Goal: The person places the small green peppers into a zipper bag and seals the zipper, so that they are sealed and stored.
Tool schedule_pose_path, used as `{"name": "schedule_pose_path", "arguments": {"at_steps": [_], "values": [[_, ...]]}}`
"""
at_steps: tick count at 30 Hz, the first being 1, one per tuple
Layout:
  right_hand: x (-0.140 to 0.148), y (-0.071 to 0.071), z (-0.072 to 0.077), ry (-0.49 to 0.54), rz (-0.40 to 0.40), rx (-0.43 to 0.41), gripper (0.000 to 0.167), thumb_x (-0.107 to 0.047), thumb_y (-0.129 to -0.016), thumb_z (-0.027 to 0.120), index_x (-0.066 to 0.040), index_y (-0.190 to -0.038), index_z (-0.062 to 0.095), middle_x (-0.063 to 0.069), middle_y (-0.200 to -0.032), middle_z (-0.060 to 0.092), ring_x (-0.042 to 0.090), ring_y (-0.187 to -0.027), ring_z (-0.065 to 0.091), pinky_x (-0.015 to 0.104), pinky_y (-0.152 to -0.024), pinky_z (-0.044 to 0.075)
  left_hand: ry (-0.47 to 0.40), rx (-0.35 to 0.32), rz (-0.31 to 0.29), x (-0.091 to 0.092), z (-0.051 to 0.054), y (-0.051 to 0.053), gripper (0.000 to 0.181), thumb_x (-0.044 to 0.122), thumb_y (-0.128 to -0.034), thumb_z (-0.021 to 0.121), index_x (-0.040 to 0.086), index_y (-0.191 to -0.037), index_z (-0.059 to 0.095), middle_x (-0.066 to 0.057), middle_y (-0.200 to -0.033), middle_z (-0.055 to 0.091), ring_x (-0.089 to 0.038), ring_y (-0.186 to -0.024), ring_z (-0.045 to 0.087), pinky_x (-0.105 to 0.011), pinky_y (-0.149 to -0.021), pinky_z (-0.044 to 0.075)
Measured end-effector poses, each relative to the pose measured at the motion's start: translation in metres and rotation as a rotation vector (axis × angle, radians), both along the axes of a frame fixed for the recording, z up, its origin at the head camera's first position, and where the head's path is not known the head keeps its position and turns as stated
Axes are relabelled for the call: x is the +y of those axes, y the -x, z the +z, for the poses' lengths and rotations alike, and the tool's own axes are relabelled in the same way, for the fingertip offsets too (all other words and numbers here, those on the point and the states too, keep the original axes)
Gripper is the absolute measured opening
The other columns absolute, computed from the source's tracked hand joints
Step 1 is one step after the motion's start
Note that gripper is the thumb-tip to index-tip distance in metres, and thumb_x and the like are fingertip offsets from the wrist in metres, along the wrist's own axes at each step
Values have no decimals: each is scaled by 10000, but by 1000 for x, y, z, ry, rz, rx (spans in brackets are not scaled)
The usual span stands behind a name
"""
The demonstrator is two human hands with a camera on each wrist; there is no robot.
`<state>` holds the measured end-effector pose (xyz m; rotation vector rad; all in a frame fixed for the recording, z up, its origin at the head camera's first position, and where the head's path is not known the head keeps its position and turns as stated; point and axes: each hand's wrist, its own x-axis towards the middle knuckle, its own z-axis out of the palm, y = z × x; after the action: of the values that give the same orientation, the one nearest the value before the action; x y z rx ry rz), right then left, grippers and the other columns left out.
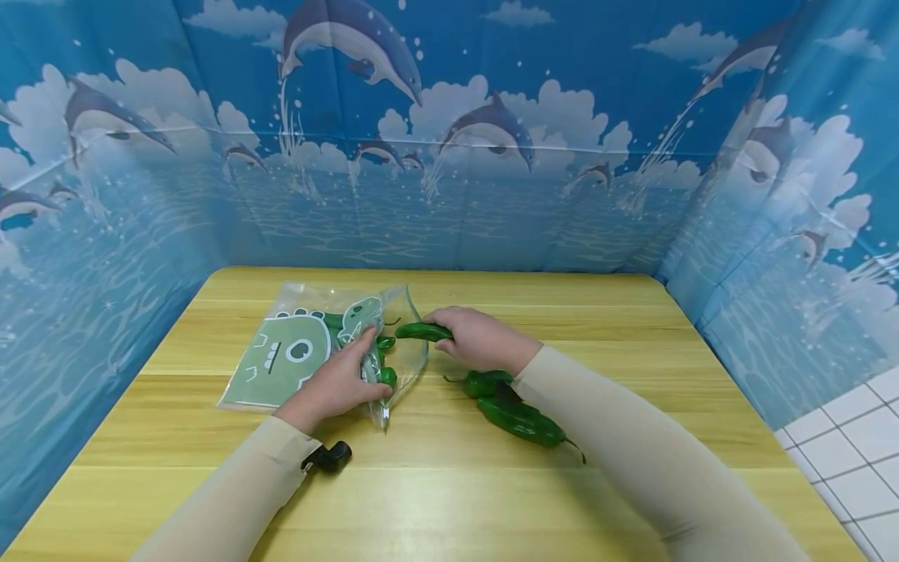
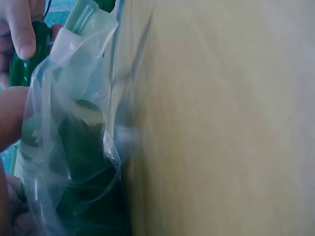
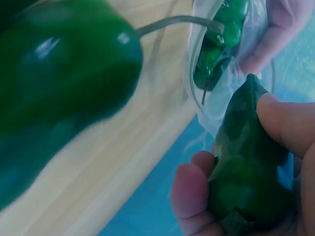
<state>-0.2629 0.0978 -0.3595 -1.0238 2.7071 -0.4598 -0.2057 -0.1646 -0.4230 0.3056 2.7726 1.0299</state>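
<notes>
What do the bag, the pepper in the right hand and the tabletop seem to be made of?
Bag: thin, glossy clear plastic; creases glint and peppers show through.
Pepper in the right hand: probably real vegetable, smooth shiny skin; highlights and an apparent stem cap suggest it, though imitation isn't ruled out.
Tabletop: wood or wood-look laminate, satiny; grain streaks and soft reflections leave either open.

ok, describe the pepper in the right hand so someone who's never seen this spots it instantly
On the wooden table, find the clear bag with a green cartoon print, left of centre. At its open right-hand mouth, the right hand grips a green pepper, tip toward the bag. Unlike the loose peppers on the table, it's in the right hand's fingers.
</notes>
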Motion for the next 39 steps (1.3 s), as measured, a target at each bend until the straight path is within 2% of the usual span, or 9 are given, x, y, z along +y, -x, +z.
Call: {"name": "schedule_pose_path", "arguments": {"at_steps": [15, 22, 24, 26, 29, 32, 35, 37, 39], "values": [[-36, 5, -20, -93, 8, -1, 482, -210, -1070, 629, -99, -1530, 536, 115, -1438, 635, 262, -1335, 613, 435, -1111, 524, 2, 8, -9, 1, -1, 3, 1134, 391, -861, 830, 147, -1712, 123, -138, -1767, 173, -418, -1604, 239, -636, -1242, 323], [-42, 7, -23, -152, -2, -17, 552, -252, -1088, 596, -153, -1611, 451, 126, -1630, 474, 317, -1508, 459, 449, -1221, 427, 0, 2, -8, 0, -1, 3, 1133, 396, -864, 830, 152, -1713, 120, -135, -1767, 177, -422, -1598, 255, -642, -1231, 339], [-42, 7, -24, -163, 0, -46, 576, -210, -1083, 600, -189, -1631, 422, 154, -1661, 415, 305, -1391, 579, 422, -1173, 477, -3, 1, -9, 0, -1, 3, 1132, 394, -865, 829, 155, -1713, 117, -134, -1768, 174, -421, -1598, 255, -640, -1230, 341], [-43, 7, -23, -169, 1, -81, 624, -148, -1064, 604, -223, -1646, 394, 196, -1642, 398, 268, -1145, 697, 385, -1040, 550, -4, 2, -11, -1, -2, 3, 1132, 392, -867, 827, 155, -1713, 115, -134, -1769, 170, -418, -1599, 253, -637, -1230, 343], [-43, 6, -23, -169, 8, -109, 695, -46, -1026, 584, -231, -1659, 365, 227, -1604, 396, 213, -876, 696, 360, -892, 557, 0, 5, -13, -1, -2, 3, 1131, 390, -867, 827, 151, -1713, 115, -134, -1769, 169, -416, -1601, 251, -632, -1233, 342], [-44, 7, -24, -173, 22, -77, 664, -23, -1040, 556, -179, -1656, 367, 200, -1613, 425, 246, -1136, 689, 368, -1035, 553, 2, 6, -11, -1, -1, 3, 1129, 386, -865, 829, 147, -1712, 122, -134, -1768, 173, -417, -1599, 256, -631, -1232, 345], [-46, 6, -25, -149, 8, -45, 582, -61, -1070, 544, -119, -1632, 402, 151, -1619, 473, 282, -1404, 568, 416, -1182, 471, 3, 5, -8, -1, -1, 2, 1125, 382, -863, 830, 147, -1711, 129, -137, -1767, 180, -418, -1597, 261, -631, -1231, 346], [-48, 6, -26, -130, -13, -28, 543, -104, -1080, 561, -101, -1608, 435, 124, -1567, 547, 286, -1435, 547, 438, -1190, 464, 3, 4, -7, -1, -1, 2, 1126, 381, -861, 832, 150, -1711, 131, -137, -1766, 184, -417, -1597, 262, -631, -1232, 345], [-50, 6, -28, -122, -29, -6, 508, -149, -1079, 589, -108, -1573, 479, 107, -1460, 643, 277, -1338, 629, 443, -1130, 517, 4, 5, -8, -1, -1, 2, 1125, 380, -862, 833, 150, -1712, 132, -139, -1765, 186, -417, -1597, 261, -630, -1234, 341]]}}
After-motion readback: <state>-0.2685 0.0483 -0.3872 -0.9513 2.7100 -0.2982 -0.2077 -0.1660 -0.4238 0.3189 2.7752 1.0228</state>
